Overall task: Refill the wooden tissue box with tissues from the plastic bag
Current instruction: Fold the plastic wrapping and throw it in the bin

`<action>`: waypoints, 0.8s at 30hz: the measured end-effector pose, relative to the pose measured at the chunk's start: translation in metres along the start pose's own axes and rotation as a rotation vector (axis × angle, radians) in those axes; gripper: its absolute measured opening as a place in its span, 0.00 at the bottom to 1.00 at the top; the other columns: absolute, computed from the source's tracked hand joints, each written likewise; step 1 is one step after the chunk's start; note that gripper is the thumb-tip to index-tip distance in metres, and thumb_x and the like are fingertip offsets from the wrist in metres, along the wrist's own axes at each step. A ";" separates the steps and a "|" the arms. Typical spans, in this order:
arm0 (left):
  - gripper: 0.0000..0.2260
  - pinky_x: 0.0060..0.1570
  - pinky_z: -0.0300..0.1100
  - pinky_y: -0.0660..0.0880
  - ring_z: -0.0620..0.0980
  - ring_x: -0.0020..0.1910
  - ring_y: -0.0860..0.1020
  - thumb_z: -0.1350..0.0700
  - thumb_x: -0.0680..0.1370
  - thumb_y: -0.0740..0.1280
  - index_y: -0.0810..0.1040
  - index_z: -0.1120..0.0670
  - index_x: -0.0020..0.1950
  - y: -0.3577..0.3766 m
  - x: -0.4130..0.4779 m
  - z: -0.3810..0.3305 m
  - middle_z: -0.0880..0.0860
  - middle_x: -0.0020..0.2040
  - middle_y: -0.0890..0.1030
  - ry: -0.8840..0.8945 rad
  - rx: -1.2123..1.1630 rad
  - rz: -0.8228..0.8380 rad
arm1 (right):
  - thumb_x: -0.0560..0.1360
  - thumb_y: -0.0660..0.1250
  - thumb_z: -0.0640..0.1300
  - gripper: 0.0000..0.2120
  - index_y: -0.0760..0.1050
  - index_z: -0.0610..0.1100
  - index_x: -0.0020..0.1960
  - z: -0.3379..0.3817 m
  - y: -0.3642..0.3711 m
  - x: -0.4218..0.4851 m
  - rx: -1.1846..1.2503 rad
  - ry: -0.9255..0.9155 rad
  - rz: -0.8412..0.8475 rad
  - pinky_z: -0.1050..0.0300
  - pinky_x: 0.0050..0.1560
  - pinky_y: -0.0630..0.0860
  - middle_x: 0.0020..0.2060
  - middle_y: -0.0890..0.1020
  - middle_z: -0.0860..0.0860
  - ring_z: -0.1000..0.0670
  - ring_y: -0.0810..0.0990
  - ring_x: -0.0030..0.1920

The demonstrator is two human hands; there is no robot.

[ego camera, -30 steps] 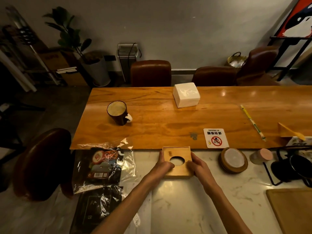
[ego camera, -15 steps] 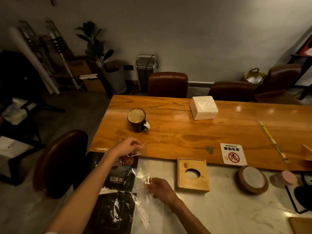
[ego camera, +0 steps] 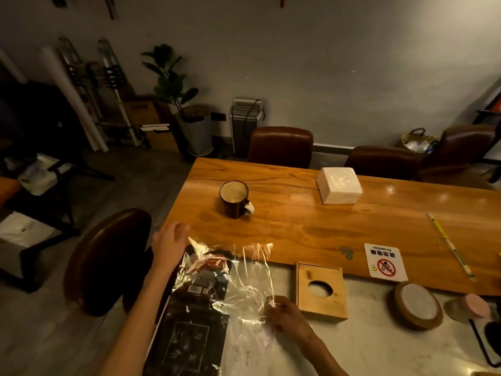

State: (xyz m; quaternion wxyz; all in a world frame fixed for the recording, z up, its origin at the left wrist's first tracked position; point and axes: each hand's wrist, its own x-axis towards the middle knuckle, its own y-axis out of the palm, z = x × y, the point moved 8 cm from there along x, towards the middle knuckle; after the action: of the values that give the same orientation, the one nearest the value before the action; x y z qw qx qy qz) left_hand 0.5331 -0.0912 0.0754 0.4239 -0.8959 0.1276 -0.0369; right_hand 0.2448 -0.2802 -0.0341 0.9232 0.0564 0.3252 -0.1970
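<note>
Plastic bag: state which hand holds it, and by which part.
The right hand pinches the plastic bag at its near right edge. The left hand is at its far left corner; its grip cannot be told.

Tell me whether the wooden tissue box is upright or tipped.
Upright: the wooden tissue box sits flat on the counter, round opening facing up.

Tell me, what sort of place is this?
Probably a cafe or casual shop: a long wooden table with leather chairs, a no-smoking sign, a coffee mug, and coasters on the marble counter.
</note>
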 end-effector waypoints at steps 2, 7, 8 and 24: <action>0.17 0.64 0.54 0.69 0.61 0.64 0.74 0.46 0.80 0.64 0.77 0.53 0.64 0.004 -0.012 0.040 0.57 0.63 0.79 -0.124 0.012 0.063 | 0.79 0.65 0.43 0.04 0.75 0.44 0.53 0.012 0.006 -0.003 0.029 -0.023 0.018 0.62 0.42 0.76 0.47 0.83 0.44 0.49 0.81 0.45; 0.08 0.56 0.43 0.71 0.56 0.57 0.78 0.53 0.81 0.64 0.81 0.56 0.51 0.020 -0.023 0.052 0.54 0.50 0.81 -0.308 -0.555 0.208 | 0.78 0.63 0.56 0.27 0.61 0.48 0.72 0.044 0.018 0.006 -0.018 -0.112 -0.118 0.45 0.63 0.74 0.62 0.72 0.49 0.43 0.76 0.63; 0.09 0.55 0.43 0.71 0.55 0.55 0.78 0.53 0.81 0.64 0.81 0.57 0.53 0.021 -0.020 0.051 0.54 0.48 0.81 -0.323 -0.584 0.211 | 0.77 0.63 0.58 0.29 0.60 0.48 0.73 0.055 0.017 0.010 0.009 -0.135 -0.160 0.43 0.64 0.74 0.63 0.72 0.49 0.42 0.75 0.64; 0.10 0.41 0.42 0.69 0.48 0.38 0.74 0.58 0.83 0.59 0.79 0.57 0.51 0.003 -0.016 0.034 0.52 0.42 0.79 -0.296 -1.037 0.170 | 0.79 0.62 0.54 0.13 0.80 0.50 0.57 0.137 -0.013 0.030 0.078 -0.235 0.024 0.52 0.46 0.81 0.48 0.84 0.49 0.47 0.82 0.50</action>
State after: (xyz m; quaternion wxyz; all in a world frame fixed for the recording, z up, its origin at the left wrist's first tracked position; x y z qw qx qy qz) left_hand 0.5228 -0.0638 0.0521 -0.0585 -0.9696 0.1402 0.1920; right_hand 0.3396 -0.3339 0.0546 0.9544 0.0725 0.2060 -0.2037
